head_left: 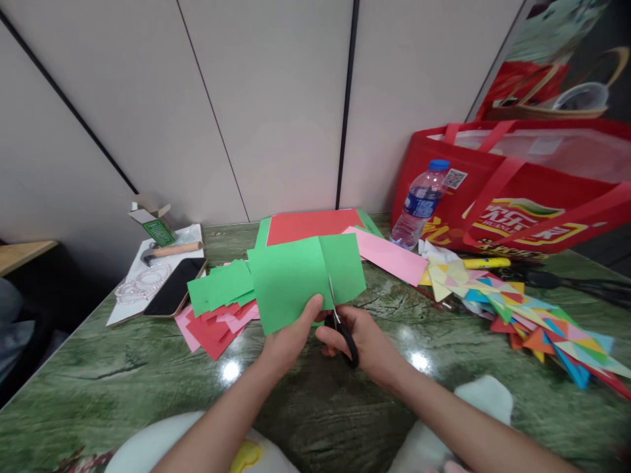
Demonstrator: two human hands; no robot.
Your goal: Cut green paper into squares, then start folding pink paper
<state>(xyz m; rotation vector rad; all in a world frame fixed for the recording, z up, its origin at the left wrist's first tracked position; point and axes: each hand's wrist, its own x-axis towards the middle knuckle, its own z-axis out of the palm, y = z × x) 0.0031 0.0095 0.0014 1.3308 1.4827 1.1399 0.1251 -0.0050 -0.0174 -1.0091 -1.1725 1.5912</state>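
Note:
A sheet of green paper (286, 282) is raised above the table, its lower edge pinched by my left hand (298, 328), thumb on top. My right hand (362, 338) has its fingers through the black handles of a pair of scissors (351, 345). The scissor blades lie in a cut running up the sheet, with a narrower flap on the right side. To the left of the sheet are a stack of green paper pieces (219, 289) and, below them, red and pink paper pieces (211, 332).
Behind lie red sheets (315, 225) and a pink strip (389, 253). A water bottle (419, 207) stands before a red bag (522, 190). Colourful folded paper (537, 315) spreads at right. A phone (176, 287), a hammer (175, 249) and a small box (158, 226) are at left.

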